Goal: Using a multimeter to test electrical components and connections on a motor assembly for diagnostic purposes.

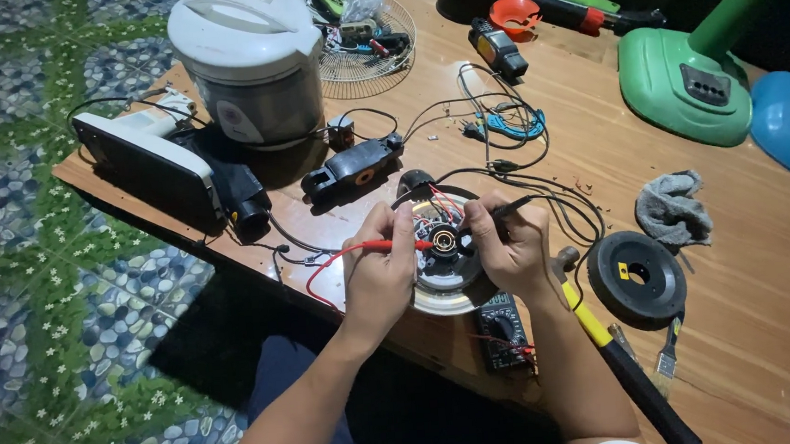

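At table centre: left hand (378, 274) pinching red probe (387, 245), right hand (508, 246) pinching black probe (505, 210), tips meeting motor (445, 269) hub for contact; multimeter (502, 328) at five o'clock, readable.

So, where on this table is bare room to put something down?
Bare wood lies between the grey rag, the green fan base and the black cables; also below the black round cover, beside the hammer. It is crowded around the motor and the rice cooker.

1 head cam, looks steeply down, close over wooden table (710, 228).
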